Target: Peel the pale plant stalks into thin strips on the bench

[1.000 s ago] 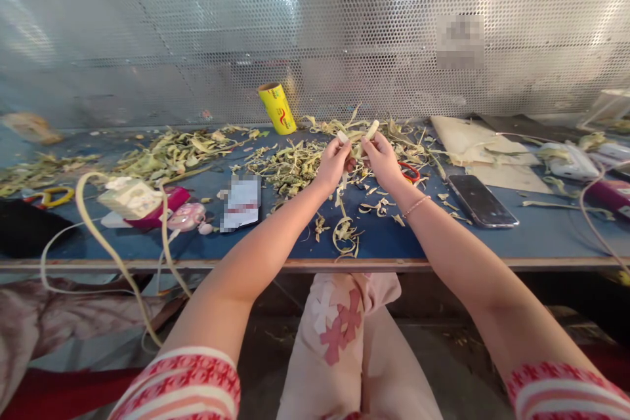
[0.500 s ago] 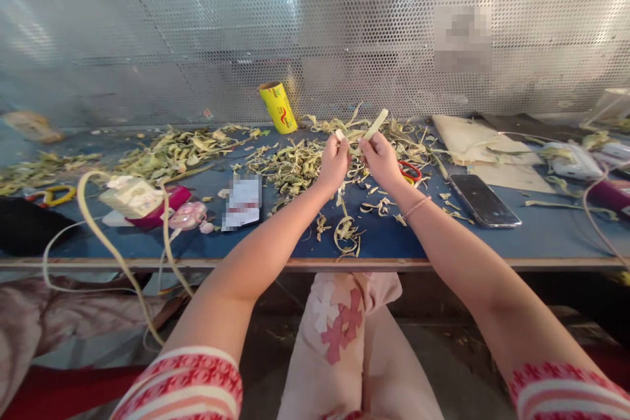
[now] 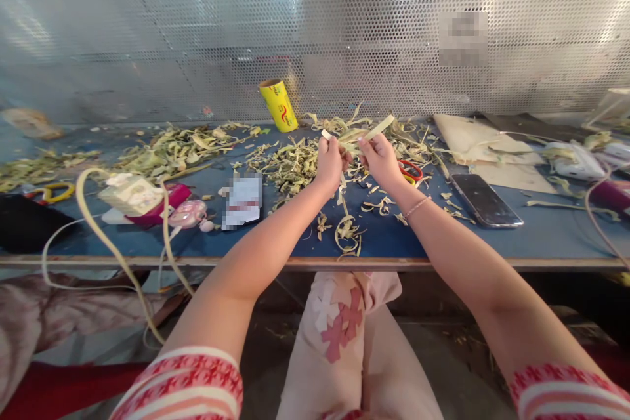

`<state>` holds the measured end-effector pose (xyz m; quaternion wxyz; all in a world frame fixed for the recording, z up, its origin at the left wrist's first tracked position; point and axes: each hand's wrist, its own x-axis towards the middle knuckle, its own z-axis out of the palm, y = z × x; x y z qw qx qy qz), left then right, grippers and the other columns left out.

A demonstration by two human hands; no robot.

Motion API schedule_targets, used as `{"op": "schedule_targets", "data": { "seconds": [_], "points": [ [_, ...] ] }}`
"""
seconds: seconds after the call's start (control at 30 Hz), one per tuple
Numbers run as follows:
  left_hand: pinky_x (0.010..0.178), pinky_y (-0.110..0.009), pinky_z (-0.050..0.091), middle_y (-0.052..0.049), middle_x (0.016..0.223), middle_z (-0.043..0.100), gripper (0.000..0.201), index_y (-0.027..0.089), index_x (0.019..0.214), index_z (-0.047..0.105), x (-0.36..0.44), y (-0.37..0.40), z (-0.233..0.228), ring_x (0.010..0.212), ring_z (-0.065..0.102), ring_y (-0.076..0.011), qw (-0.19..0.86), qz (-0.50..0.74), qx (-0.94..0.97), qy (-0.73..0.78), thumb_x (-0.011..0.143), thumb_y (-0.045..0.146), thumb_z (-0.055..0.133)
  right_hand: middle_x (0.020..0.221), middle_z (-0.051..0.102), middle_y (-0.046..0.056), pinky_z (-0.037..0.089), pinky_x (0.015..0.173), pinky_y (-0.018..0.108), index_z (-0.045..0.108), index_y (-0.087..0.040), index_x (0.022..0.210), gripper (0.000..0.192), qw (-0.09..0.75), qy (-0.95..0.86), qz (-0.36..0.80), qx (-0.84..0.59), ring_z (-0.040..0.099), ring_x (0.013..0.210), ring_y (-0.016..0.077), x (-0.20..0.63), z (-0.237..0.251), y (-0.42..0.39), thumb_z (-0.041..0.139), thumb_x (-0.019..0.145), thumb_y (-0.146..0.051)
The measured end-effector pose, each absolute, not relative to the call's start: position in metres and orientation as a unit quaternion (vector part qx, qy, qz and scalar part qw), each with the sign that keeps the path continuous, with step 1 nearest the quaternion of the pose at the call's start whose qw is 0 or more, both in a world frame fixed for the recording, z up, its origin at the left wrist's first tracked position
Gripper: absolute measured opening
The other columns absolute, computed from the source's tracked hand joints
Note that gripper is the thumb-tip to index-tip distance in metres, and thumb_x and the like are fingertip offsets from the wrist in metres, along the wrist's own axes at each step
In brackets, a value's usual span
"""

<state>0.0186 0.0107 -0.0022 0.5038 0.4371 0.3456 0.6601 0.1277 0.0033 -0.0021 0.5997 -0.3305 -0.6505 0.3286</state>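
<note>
My left hand (image 3: 331, 164) is closed, with a short pale end of a flat strip poking out above its thumb. My right hand (image 3: 380, 161) pinches a pale, flat plant strip (image 3: 382, 125) that slants up to the right. Both hands are side by side over a heap of dry, curled leaf strips (image 3: 295, 167) on the blue table (image 3: 295, 243). Whether both ends belong to one strip is hidden by the fingers. Behind my right hand lie red-handled scissors (image 3: 412, 170), partly covered.
A yellow cardboard tube (image 3: 279, 106) stands tilted by the perforated metal wall (image 3: 344, 33). Phones lie on both sides, a dark one (image 3: 486, 200) at right. Left are a power adapter (image 3: 132, 195) with cables, yellow-handled scissors (image 3: 59, 193) and another leaf pile (image 3: 172, 151). Cardboard sheets (image 3: 457, 134) lie right.
The strip in my right hand has tipped lower toward the right. My left hand has shifted slightly left, its pale strip end now pointing more to the left.
</note>
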Motion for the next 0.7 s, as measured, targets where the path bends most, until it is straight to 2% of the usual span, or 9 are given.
{"op": "schedule_targets", "data": {
  "seconds": [0.17, 0.37, 0.53, 0.7],
  "points": [
    [0.04, -0.02, 0.021, 0.008, 0.056, 0.035, 0.014, 0.023, 0.089, 0.039, 0.0183, 0.0102, -0.0004, 0.043, 0.042, -0.0041, 0.511, 0.671, 0.41, 0.347, 0.095, 0.035, 0.041, 0.056, 0.041, -0.008, 0.03, 0.044, 0.021, 0.042, -0.022, 0.08, 0.035, 0.603, -0.64, 0.339, -0.333, 0.041, 0.047, 0.0057, 0.1255, -0.001, 0.0013, 0.056, 0.083, -0.054],
    [0.04, -0.018, 0.018, 0.008, 0.056, 0.036, 0.02, 0.021, 0.079, 0.033, 0.0183, 0.0131, 0.0013, 0.042, 0.044, -0.004, 0.515, 0.679, 0.36, 0.379, 0.096, 0.03, 0.039, 0.054, 0.043, -0.008, 0.029, 0.045, 0.021, 0.044, -0.021, 0.078, 0.027, 0.594, -0.645, 0.338, -0.343, 0.04, 0.047, 0.0055, 0.1231, 0.0019, -0.0055, 0.054, 0.087, -0.045],
    [0.04, -0.019, 0.019, 0.006, 0.058, 0.038, 0.019, 0.021, 0.08, 0.035, 0.0151, 0.0186, -0.0003, 0.045, 0.045, -0.0052, 0.496, 0.676, 0.366, 0.403, 0.097, 0.031, 0.037, 0.051, 0.041, -0.008, 0.029, 0.045, 0.021, 0.044, -0.021, 0.076, 0.023, 0.59, -0.643, 0.341, -0.35, 0.039, 0.046, 0.0058, 0.1239, 0.0028, -0.0052, 0.053, 0.088, -0.039],
    [0.043, -0.019, 0.026, 0.006, 0.059, 0.038, 0.02, 0.022, 0.091, 0.043, 0.0107, 0.019, -0.0036, 0.045, 0.038, -0.0047, 0.437, 0.669, 0.476, 0.368, 0.094, 0.041, 0.043, 0.051, 0.037, -0.009, 0.028, 0.046, 0.021, 0.044, -0.021, 0.078, 0.02, 0.612, -0.606, 0.335, -0.382, 0.038, 0.045, 0.0061, 0.1269, 0.0013, -0.0004, 0.053, 0.088, -0.037]
  ]
}}
